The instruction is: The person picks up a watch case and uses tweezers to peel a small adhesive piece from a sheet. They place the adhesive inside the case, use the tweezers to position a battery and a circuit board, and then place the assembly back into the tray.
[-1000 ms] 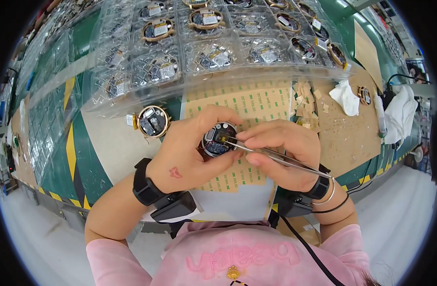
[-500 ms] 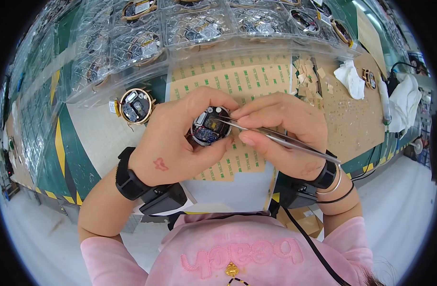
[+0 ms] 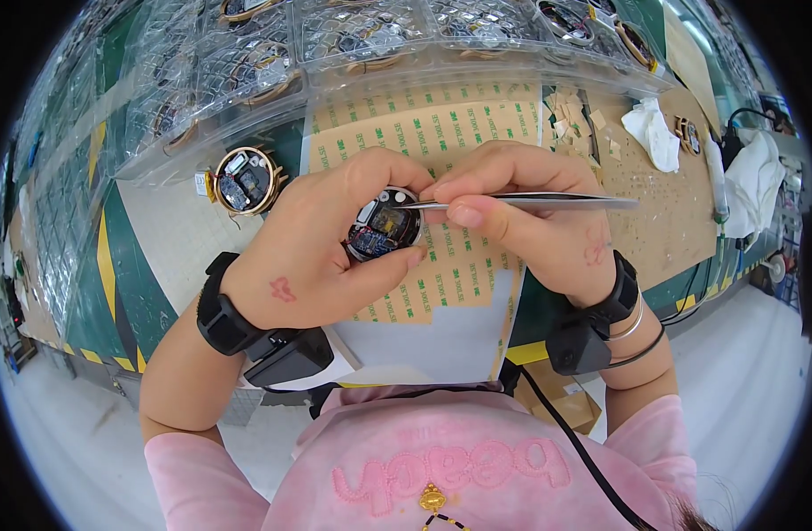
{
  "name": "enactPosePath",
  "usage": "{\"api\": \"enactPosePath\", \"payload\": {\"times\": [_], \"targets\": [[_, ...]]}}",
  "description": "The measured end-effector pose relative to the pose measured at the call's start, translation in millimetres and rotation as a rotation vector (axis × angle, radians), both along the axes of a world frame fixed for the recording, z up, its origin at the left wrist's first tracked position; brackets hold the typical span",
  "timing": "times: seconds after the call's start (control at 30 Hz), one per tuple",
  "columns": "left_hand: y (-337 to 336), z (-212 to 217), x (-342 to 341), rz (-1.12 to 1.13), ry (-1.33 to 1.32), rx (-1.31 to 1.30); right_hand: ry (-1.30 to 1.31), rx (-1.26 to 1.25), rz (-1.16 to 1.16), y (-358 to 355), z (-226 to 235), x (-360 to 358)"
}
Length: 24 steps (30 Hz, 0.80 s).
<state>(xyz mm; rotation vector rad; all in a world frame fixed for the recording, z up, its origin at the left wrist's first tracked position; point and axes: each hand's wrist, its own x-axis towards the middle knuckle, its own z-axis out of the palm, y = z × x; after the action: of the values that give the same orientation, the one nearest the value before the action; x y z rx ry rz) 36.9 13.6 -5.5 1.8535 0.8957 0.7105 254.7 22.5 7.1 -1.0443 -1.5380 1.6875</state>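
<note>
Between the thumb and fingers of my left hand (image 3: 331, 230) is a round watch case (image 3: 386, 228), its open inside facing up with a circuit board, small white parts and a yellowish patch. My right hand (image 3: 525, 208) pinches a pair of metal tweezers (image 3: 539, 202), held nearly level. The tweezer tips reach over the upper part of the watch case; whether they grip anything is too small to tell. Left of my left hand lies another open watch case (image 3: 247, 181) with a gold-coloured rim and a yellow flex tab.
Clear plastic trays (image 3: 362, 66) of watch cases fill the back. Beneath my hands are tan adhesive sheets (image 3: 464, 292) with green print. To the right lie small tan scraps (image 3: 570, 115), a crumpled white tissue (image 3: 651, 134), another small watch part (image 3: 687, 134) and a pen-like tool (image 3: 716, 181).
The tweezers have swung from a downward slant to nearly level, as my right hand turned and its wrist moved slightly right. The held watch case has shifted a little left.
</note>
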Motion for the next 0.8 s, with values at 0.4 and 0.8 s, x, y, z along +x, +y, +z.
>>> {"api": "enactPosePath", "payload": {"times": [0.4, 0.8], "targets": [[-4, 1, -2, 0.018, -0.026, -0.025, -0.013, 0.217, -0.025, -10, 0, -1], [-1, -3, -5, -0.027, 0.017, 0.029, 0.026, 0.118, 0.016, -6, -8, -5]]}}
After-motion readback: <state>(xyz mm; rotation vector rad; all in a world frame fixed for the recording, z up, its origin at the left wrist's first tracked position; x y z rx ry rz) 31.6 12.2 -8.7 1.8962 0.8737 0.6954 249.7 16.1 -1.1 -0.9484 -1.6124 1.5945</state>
